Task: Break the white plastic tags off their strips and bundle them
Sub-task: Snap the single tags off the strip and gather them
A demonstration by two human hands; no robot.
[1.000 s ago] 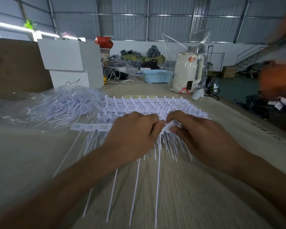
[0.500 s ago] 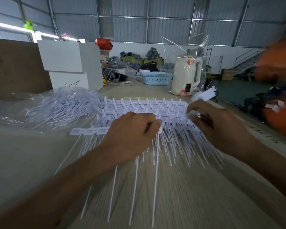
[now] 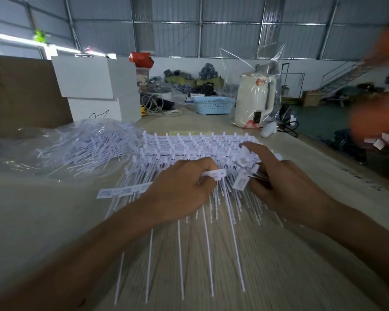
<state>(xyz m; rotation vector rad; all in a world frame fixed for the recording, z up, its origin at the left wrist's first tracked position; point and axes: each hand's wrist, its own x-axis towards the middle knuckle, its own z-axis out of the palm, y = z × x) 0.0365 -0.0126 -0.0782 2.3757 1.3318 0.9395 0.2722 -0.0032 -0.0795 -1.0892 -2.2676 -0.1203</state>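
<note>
A stack of white plastic tag strips [image 3: 189,147] lies in front of me on the wooden table [image 3: 211,265], long thin tails pointing toward me. My left hand [image 3: 180,189] presses on the nearest strip and pinches one tag head [image 3: 215,175] between thumb and fingers. My right hand [image 3: 279,182] holds a few loose tags [image 3: 240,181] in its curled fingers, index finger stretched over the stack. A short strip piece [image 3: 121,191] sticks out to the left of my left hand.
A heap of loose tags [image 3: 88,147] lies on clear plastic sheet at the left. White boxes [image 3: 94,86], a blue basket [image 3: 213,105] and a bagged cream kettle [image 3: 254,102] stand at the back. The table edge runs along the right; a blurred person in orange [image 3: 377,113] is there.
My right hand swung out to the right with a broken-off tag, then came back toward my left hand. My left hand stayed on the strip and now shows a tag head at its fingertips.
</note>
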